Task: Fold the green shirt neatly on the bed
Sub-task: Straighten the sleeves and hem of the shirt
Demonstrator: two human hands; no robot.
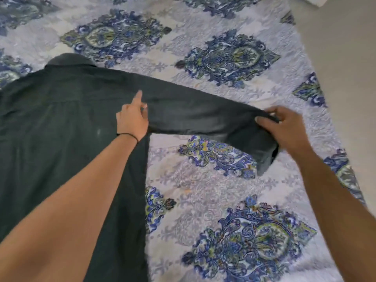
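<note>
The dark green shirt (61,119) lies back-up on the bed, collar at the far end, its body filling the left half of the view. Its right sleeve (193,112) stretches out to the right over the bedspread. My left hand (132,117) rests on the shirt where the sleeve meets the body, index finger pointing away and the other fingers curled on the cloth. My right hand (284,127) grips the sleeve near the cuff, and the cuff end (262,151) hangs down from it, slightly lifted off the bed.
The bedspread (223,190) is white with blue and green paisley medallions. The bed's right edge (333,127) runs diagonally down the right side, with pale floor (350,58) beyond it. A thin black band circles my left wrist.
</note>
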